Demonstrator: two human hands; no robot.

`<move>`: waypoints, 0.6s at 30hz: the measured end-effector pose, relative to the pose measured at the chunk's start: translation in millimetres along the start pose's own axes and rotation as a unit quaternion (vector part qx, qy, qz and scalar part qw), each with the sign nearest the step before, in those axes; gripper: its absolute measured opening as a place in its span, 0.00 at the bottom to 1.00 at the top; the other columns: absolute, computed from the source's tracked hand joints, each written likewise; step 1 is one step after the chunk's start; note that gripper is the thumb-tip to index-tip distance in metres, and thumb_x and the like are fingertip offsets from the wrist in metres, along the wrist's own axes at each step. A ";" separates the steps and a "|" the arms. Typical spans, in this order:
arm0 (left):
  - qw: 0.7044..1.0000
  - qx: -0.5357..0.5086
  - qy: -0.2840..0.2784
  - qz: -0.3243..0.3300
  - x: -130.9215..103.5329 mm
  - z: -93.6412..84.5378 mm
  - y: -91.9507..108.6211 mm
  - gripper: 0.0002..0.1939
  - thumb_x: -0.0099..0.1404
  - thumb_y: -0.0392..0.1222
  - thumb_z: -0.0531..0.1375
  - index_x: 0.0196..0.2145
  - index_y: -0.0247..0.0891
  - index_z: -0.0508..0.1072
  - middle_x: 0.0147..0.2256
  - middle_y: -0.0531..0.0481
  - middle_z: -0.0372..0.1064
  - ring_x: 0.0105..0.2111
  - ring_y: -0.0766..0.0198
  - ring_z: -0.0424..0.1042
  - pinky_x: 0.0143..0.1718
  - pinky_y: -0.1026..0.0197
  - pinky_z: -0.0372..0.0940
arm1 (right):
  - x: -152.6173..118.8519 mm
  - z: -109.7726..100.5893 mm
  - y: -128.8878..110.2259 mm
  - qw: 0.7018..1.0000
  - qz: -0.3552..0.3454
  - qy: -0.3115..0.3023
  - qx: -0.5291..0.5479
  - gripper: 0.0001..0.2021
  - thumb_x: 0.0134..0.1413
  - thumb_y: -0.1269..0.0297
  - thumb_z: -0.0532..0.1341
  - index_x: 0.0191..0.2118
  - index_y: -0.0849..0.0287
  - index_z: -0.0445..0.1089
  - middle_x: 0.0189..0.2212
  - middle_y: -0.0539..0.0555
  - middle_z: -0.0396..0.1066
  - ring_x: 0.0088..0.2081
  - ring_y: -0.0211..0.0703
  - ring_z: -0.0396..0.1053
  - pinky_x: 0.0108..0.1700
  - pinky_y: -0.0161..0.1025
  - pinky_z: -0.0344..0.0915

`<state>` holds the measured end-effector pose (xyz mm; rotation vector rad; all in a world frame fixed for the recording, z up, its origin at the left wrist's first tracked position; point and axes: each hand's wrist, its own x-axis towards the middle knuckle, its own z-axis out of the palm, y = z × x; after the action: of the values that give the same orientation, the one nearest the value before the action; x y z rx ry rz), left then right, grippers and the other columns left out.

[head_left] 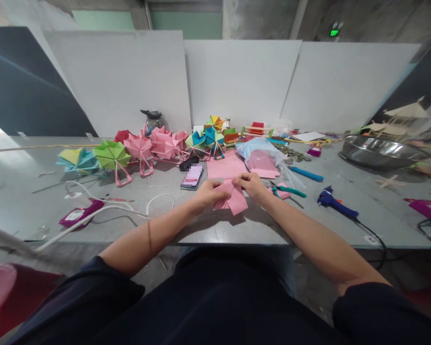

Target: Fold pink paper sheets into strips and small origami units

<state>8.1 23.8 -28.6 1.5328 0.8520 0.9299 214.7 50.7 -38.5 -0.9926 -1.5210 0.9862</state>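
A pink folded paper (236, 203) is held up over the front of the table between both hands. My left hand (209, 195) is closed on its left side, thumb lying over the paper. With a pinch, my right hand (252, 186) grips the upper right edge. Just beyond them lies a larger pink paper sheet (222, 165), flat on the table. Teal-handled pliers (289, 190) rest on a small pink paper to the right of my right hand. A phone (192, 176) lies beyond my left hand.
Several folded paper umbrellas (112, 155) stand at the back left. On the right are a blue glue gun (335, 202), its cord over the edge, and a metal bowl (380, 152). White cables (124, 207) cross the left side. A plastic bag (262, 152) lies at the back.
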 end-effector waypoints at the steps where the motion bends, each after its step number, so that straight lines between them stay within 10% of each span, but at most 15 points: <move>1: 1.000 -0.003 0.002 -0.006 0.6 -0.4 -0.2 0.13 0.50 0.45 0.73 0.27 0.35 0.76 0.24 0.54 0.68 0.24 0.69 0.63 0.26 0.63 0.55 | 0.0 0.8 0.3 1.000 0.002 0.003 0.012 0.22 0.42 0.42 0.75 0.22 0.57 0.73 0.19 0.47 0.67 0.24 0.37 0.59 0.29 0.39 0.60; 11: 1.000 0.011 0.010 -0.018 2.6 -3.0 -3.5 0.11 0.49 0.41 0.73 0.26 0.35 0.77 0.23 0.54 0.66 0.22 0.69 0.62 0.23 0.64 0.52 | 1.9 -6.7 4.0 0.999 -0.013 -0.033 0.031 0.15 0.45 0.53 0.73 0.22 0.57 0.74 0.19 0.48 0.68 0.23 0.38 0.61 0.30 0.39 0.60; 18: 0.994 -0.048 0.102 0.002 13.7 -15.1 -6.9 0.26 0.49 0.35 0.76 0.46 0.35 0.76 0.28 0.49 0.77 0.26 0.63 0.75 0.29 0.61 0.68 | 6.3 -15.5 4.8 0.998 -0.051 -0.023 0.022 0.18 0.51 0.47 0.72 0.26 0.56 0.72 0.21 0.49 0.70 0.26 0.39 0.66 0.33 0.39 0.65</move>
<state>0.2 43.5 -32.5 1.3742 0.9349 1.1278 229.6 59.7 -39.0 -0.8594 -1.5660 0.9717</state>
